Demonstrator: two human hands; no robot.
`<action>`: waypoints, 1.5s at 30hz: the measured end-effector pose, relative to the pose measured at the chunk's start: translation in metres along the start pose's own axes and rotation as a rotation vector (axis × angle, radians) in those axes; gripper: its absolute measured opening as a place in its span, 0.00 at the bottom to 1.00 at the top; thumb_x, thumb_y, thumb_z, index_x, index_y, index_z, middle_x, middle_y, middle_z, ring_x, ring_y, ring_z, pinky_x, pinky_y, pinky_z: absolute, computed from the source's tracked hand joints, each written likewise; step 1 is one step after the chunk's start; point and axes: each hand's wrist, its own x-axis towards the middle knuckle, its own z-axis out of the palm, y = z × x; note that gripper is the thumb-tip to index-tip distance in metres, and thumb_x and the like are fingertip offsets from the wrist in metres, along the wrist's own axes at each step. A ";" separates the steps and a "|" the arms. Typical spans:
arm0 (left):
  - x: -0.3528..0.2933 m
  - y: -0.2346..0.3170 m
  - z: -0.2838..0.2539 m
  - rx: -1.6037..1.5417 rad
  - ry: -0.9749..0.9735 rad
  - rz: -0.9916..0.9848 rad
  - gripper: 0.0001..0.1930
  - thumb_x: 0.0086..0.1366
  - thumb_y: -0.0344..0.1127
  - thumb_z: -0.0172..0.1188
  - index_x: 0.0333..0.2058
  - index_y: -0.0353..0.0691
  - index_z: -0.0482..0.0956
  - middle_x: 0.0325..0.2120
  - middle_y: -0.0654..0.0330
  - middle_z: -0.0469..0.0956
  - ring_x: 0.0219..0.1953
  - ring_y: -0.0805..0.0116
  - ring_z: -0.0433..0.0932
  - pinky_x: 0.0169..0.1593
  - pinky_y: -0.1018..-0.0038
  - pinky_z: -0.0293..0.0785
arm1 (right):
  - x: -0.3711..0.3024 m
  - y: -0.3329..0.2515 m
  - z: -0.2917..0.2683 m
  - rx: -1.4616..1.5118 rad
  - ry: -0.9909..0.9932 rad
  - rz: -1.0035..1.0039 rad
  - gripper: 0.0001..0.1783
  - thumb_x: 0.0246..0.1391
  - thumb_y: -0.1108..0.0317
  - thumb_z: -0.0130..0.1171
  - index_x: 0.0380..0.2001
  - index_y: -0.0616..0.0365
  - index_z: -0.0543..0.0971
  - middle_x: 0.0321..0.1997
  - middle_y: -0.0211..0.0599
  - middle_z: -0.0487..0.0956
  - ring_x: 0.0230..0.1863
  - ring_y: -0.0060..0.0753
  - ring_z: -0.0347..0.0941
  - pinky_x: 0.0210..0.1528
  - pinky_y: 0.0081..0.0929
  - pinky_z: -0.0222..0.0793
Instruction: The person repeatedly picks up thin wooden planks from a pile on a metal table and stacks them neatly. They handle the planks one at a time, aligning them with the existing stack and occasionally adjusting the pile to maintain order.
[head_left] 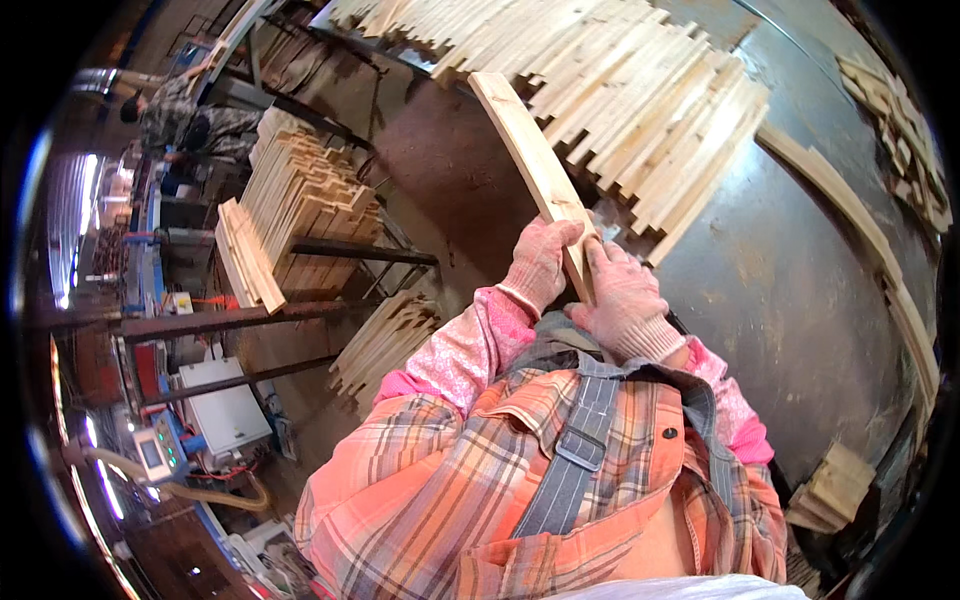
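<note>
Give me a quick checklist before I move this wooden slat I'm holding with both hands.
1. Left hand on the slat: ok, gloved fingers wrap its near end.
2. Right hand on the slat: ok, gloved and pressed against the same end.
3. Far end of the slat free: ok, it sticks up above the pile of slats on the metal table.
4. Table space near the hands: ok, bare metal to the right.
5. Other person out of the way: ok, far off at upper left.
6. Slat free of cracks: cannot tell.
</note>
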 end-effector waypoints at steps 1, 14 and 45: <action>-0.002 0.007 -0.008 -0.076 -0.022 0.026 0.21 0.68 0.30 0.57 0.56 0.26 0.73 0.44 0.45 0.81 0.47 0.53 0.82 0.56 0.59 0.80 | 0.001 -0.003 0.002 0.023 0.023 -0.038 0.56 0.44 0.49 0.75 0.72 0.58 0.60 0.71 0.50 0.67 0.67 0.55 0.69 0.68 0.46 0.67; 0.031 0.235 -0.212 0.404 0.587 0.552 0.11 0.65 0.35 0.65 0.41 0.34 0.85 0.32 0.62 0.85 0.33 0.73 0.81 0.39 0.72 0.77 | 0.111 -0.096 0.052 0.224 0.175 -0.171 0.48 0.52 0.61 0.72 0.73 0.57 0.63 0.68 0.50 0.72 0.62 0.49 0.74 0.65 0.41 0.71; -0.099 0.441 -0.569 1.268 1.615 -0.338 0.25 0.61 0.49 0.70 0.51 0.39 0.85 0.52 0.48 0.83 0.56 0.52 0.82 0.60 0.62 0.79 | 0.276 -0.234 0.095 -0.217 -0.243 -0.108 0.44 0.52 0.47 0.67 0.71 0.49 0.69 0.61 0.50 0.78 0.59 0.52 0.77 0.62 0.47 0.73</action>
